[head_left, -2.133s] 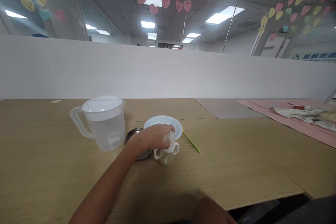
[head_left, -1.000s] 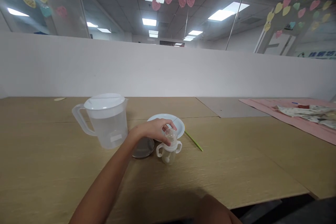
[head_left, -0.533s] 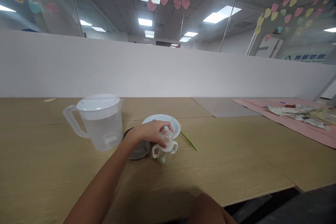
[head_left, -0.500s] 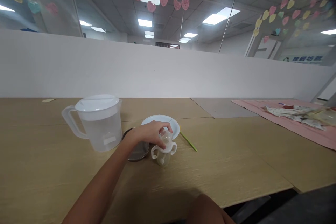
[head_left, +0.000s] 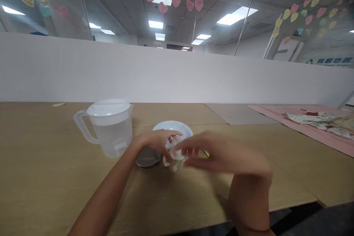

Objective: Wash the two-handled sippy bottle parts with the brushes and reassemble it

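Note:
A clear baby bottle [head_left: 174,167] with a white collar and two side handles stands upright on the table. My left hand [head_left: 159,141] is closed around its upper part from the left, thumb low at the collar. From the right, my right hand [head_left: 212,151] reaches across to the bottle. It is blurred, with its fingers stretched out and the thumb apart, and whether it touches the bottle I cannot tell. Behind the bottle sits a white plate [head_left: 168,124]. A round dark metal dish or lid [head_left: 148,158] lies below my left wrist.
A lidded translucent pitcher [head_left: 114,132] stands to the left, holding clear liquid. A green stick [head_left: 206,153] shows partly behind my right hand. Far right, a pink cloth [head_left: 272,113] carries several packets. A white partition [head_left: 166,77] runs along the back of the table [head_left: 155,199].
My right hand has come up from the lower edge to the bottle's right side. My left hand stays at the bottle's top. The whole view has shifted slightly.

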The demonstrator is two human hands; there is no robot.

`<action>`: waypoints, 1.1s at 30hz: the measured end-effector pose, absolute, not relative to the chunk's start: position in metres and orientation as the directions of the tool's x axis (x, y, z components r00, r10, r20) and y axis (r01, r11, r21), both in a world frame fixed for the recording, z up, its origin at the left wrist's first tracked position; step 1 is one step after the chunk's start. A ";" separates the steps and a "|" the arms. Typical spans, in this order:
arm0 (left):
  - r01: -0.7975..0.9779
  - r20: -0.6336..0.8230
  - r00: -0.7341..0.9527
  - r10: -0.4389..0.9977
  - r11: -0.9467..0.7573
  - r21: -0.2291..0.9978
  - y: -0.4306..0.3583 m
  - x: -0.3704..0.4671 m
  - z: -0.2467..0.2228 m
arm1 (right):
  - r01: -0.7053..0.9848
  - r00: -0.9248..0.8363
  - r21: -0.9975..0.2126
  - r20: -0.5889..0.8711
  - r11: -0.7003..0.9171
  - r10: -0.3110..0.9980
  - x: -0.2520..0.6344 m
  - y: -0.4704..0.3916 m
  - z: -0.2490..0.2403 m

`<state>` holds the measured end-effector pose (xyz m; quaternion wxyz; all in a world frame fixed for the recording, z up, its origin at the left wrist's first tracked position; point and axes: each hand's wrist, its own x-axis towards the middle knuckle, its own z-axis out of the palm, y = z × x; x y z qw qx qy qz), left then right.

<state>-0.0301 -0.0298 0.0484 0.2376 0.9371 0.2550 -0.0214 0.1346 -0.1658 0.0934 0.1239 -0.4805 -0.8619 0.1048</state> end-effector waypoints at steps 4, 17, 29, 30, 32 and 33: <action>0.460 -0.176 0.885 0.431 -0.748 0.478 -0.018 -0.023 0.034 | 0.873 -0.355 -0.307 0.132 0.378 0.926 0.155 -0.124 0.095; 0.458 -0.175 0.877 0.446 -0.672 0.582 -0.009 -0.020 0.021 | 0.895 -0.441 -0.117 -0.078 0.431 0.894 0.121 -0.078 0.069; 0.467 -0.158 0.876 0.456 -0.719 0.515 -0.009 -0.018 0.023 | 0.913 -0.350 -0.163 0.158 0.374 0.923 0.143 -0.091 0.081; 0.482 -0.170 0.869 0.464 -0.719 0.501 -0.009 -0.019 0.023 | 0.924 -0.305 -0.167 0.220 0.344 0.927 0.148 -0.093 0.082; 0.514 -0.181 0.853 0.490 -0.724 0.460 -0.009 -0.020 0.023 | 0.969 -0.150 -0.144 0.308 0.202 0.939 0.156 -0.089 0.081; 0.524 -0.179 0.847 0.500 -0.731 0.438 -0.009 -0.021 0.023 | 0.984 -0.082 -0.124 0.317 0.127 0.945 0.159 -0.082 0.079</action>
